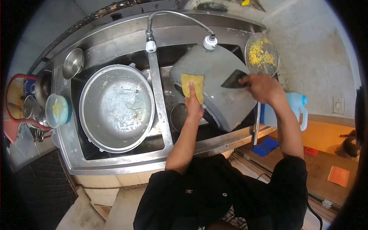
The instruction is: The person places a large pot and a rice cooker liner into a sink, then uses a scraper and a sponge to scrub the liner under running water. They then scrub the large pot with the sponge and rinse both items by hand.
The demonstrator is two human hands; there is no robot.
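Note:
My left hand (194, 105) is closed on a yellow sponge cloth (193, 85), pressing it against the left edge of a large grey panel (218, 69). The panel is wet and lies tilted over the right sink basin. In my right hand (263, 87) is a scraper (234, 79) with a dark triangular blade, its tip pointing left over the panel. My fingers hide its handle. Above the panel hangs the white nozzle (210, 42) of the curved faucet. A round metal rim (178, 117) shows in the basin, partly hidden under the panel.
A big metal pot (87, 128) with suds and a fork fills the left basin. A metal bowl (73, 63) and a plastic tub (57, 111) stand left. On the right are a strainer (251, 42) with yellow scraps and a blue jug (296, 100).

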